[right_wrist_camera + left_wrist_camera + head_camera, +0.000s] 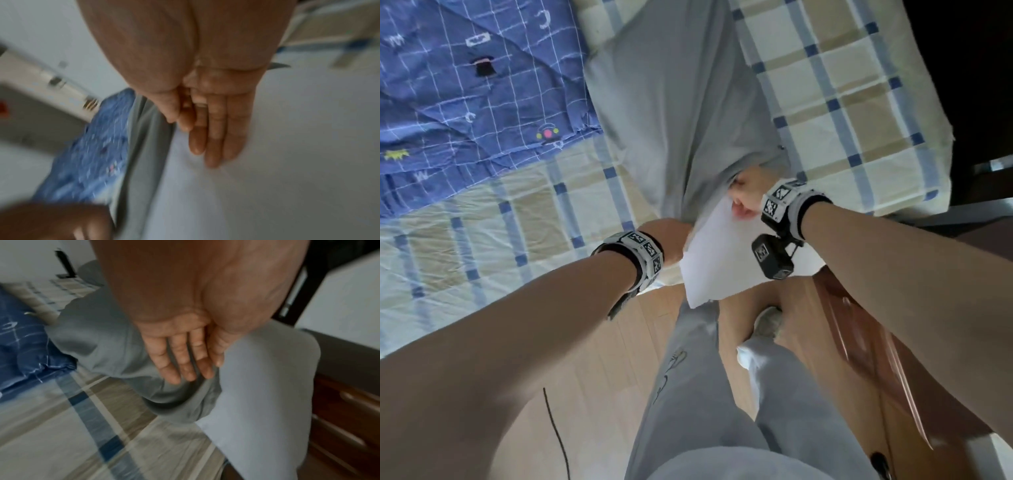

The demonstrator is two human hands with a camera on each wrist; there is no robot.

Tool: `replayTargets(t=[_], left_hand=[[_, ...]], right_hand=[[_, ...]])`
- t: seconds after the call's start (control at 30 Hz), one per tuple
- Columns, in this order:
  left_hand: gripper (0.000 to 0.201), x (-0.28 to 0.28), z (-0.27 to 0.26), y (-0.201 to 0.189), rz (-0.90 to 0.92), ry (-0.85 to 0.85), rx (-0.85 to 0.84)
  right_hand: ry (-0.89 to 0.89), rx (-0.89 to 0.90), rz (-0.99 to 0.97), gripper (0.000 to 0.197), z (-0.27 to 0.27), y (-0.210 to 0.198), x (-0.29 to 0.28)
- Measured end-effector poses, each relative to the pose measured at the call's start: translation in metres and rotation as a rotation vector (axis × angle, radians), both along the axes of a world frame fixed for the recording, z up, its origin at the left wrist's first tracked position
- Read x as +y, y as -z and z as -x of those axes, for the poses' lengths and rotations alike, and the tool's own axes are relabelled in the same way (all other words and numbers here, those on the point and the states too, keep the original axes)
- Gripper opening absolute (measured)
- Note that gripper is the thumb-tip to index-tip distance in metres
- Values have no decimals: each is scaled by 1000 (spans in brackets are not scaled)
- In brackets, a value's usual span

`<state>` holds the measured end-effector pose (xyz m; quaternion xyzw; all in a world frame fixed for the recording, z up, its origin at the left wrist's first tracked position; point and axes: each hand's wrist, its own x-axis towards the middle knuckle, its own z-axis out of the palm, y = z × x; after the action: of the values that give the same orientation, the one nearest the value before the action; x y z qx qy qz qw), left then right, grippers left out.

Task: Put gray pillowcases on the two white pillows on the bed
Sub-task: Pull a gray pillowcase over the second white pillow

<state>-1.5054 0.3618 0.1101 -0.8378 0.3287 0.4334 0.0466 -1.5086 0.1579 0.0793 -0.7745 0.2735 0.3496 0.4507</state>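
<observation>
Gray pillowcase half drawn over white pillow on bed, long axis 12-to-6 o'clock, bare end at 6. Hem pinched by right hand at 3; left hand at 9, fingers released, flat.

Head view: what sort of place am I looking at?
Most likely a home bedroom: a bed with a plaid sheet and a blue quilt, a white pillow half inside a gray pillowcase, and wooden drawers beside the bed.
</observation>
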Motion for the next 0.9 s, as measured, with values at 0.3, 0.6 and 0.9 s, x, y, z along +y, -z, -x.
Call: replayTargets(t=[0.3,0.6,0.9], left_hand=[[37,-73,17,6,200,174,-98],[65,-157,11,27,127,687,-191],[81,-216,15,50,-3,867,-131]], right_hand=[[-139,3,509,19,35,19,-96],[-308,25,433,29,24,45,-139],[-293,-124,353,25,21,64,-155]])
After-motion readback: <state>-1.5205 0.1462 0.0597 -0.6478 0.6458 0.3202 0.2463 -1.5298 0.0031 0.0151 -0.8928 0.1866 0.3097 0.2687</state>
